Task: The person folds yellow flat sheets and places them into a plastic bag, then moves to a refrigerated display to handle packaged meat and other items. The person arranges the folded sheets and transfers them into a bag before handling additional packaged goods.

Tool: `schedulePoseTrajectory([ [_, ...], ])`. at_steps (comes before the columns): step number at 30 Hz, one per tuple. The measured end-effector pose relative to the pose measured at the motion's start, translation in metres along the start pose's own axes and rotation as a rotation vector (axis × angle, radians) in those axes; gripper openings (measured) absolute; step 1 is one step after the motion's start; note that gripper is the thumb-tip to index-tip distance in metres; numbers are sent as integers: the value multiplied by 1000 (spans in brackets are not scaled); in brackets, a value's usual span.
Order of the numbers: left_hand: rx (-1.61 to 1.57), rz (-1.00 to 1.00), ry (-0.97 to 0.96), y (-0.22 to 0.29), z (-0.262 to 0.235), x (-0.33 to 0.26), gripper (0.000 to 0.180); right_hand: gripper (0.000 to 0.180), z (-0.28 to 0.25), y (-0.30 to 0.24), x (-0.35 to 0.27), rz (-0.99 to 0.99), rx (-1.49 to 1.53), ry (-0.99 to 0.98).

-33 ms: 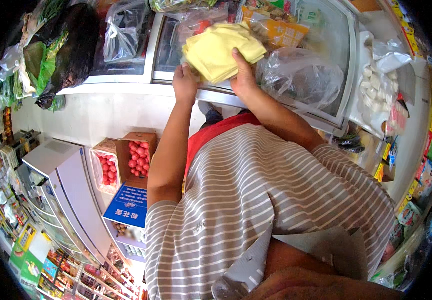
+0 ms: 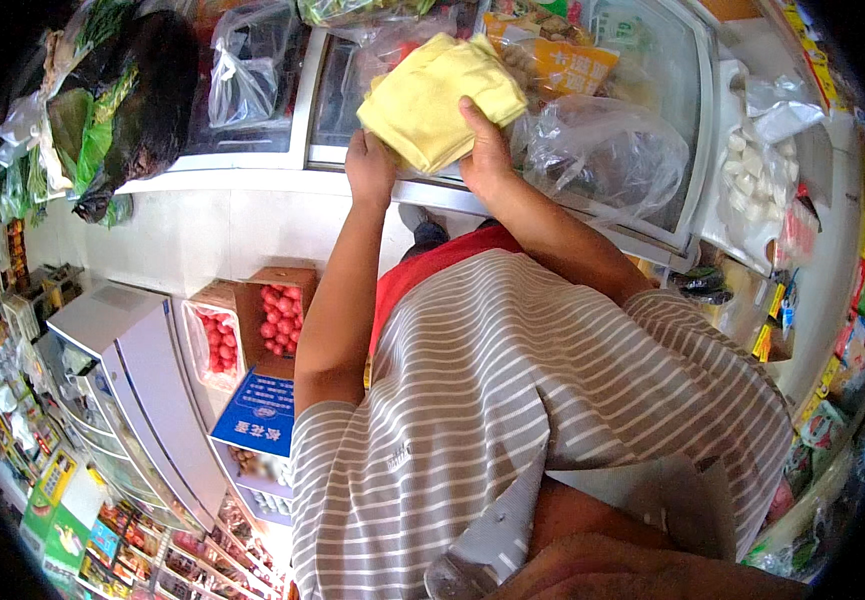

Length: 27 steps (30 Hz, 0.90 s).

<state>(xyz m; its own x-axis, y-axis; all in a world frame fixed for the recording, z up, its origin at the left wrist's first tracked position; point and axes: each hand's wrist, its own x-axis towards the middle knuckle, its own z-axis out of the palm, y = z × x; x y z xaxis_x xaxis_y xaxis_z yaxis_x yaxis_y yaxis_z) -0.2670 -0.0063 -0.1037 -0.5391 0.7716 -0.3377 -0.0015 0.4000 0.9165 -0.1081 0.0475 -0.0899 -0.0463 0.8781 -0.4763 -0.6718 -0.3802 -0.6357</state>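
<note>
Glass-topped case (image 2: 302,160) is spanning the top; clear plastic bag (image 2: 602,150) is lying on it just right of the right hand (image 2: 484,140), orange package (image 2: 572,68) sitting behind. Another clear bag (image 2: 244,85) is resting further left, leafy greens (image 2: 102,125) bunching beyond. White pieces (image 2: 752,165) are sitting bagged at far right. Below left, red round items (image 2: 278,318) are filling a carton, blue box (image 2: 255,418) standing nearby. Folded yellow sheet (image 2: 442,100) is hanging over the case; right hand is clamping its right edge, thumb on top. Left hand (image 2: 370,168) is curling at its lower-left edge, fingers hidden, closure unclear.
</note>
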Motion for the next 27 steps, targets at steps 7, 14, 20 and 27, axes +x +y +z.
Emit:
schedulePoseTrajectory([
  [7,-752,-643,-35,2,-38,85,18,60,-8,-6,-11,-7,-59,-25],
  [14,-85,-307,-732,4,-62,50,15,60,-69,-49,-6,184,-142,-125],
  [20,323,119,-43,-17,-19,89,39,68,-82,-81,8,304,-497,-455],
  [27,-160,-73,-70,81,-21,45,47,81,-20,-107,26,228,-1177,-860],
])
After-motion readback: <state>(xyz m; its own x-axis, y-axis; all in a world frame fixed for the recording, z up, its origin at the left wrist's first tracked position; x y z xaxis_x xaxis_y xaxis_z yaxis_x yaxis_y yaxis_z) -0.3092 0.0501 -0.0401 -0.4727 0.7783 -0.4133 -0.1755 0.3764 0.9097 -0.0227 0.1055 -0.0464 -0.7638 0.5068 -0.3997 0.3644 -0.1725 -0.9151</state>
